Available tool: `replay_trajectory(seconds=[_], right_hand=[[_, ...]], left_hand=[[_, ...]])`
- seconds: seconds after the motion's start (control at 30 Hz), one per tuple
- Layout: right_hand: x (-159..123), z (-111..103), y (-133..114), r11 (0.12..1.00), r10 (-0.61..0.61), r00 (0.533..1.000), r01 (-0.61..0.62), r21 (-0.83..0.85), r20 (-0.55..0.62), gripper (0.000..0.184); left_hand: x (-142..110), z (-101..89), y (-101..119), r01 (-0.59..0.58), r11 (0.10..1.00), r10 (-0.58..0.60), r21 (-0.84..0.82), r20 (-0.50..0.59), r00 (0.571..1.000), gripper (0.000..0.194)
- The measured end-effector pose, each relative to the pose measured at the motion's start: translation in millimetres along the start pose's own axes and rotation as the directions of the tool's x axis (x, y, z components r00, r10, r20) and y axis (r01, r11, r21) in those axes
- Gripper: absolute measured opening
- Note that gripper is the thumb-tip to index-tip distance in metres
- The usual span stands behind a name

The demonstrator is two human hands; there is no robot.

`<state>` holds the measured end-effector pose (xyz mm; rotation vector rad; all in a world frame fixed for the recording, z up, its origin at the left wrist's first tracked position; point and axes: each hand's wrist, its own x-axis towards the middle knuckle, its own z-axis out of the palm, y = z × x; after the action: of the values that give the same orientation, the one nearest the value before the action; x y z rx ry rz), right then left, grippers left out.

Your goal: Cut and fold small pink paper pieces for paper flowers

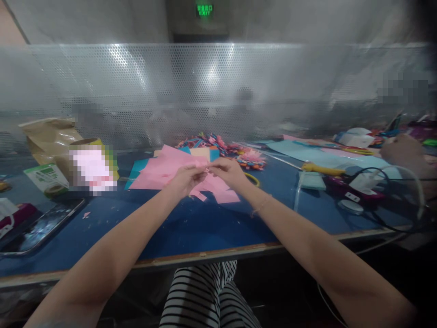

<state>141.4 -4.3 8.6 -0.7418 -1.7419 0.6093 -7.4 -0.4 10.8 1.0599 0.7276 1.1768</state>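
A person's bare left hand (pixel 189 179) and right hand (pixel 228 173) pinch a small pink paper piece (pixel 206 169) above pink paper sheets (pixel 155 172) on a blue tabletop (pixel 211 230).

Item: small pink piece (pixel 206 169), apparently paper, pinched between the fingertips of the left hand (pixel 187 178) and the right hand (pixel 229 171); its folds too blurred to make out. Item: pink sheets (pixel 153 171), plain, flat, overlapping at angles, lying beneath and beyond the left hand. Item: pink strips (pixel 227 196), straight-edged, lying on the blue tabletop (pixel 211 223), nearer the table's front edge.
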Motion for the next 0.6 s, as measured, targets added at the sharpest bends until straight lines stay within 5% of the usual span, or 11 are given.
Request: replay_trajectory(seconds=[0.6], right_hand=[[0.2,1.7,5.2,0.903,0.282,0.959,-0.276,0.330,0.032,0.021]], left_hand=[[-4.1,4.4,1.2,-0.155,0.973,0.159,0.172,-0.012,0.987,0.020]])
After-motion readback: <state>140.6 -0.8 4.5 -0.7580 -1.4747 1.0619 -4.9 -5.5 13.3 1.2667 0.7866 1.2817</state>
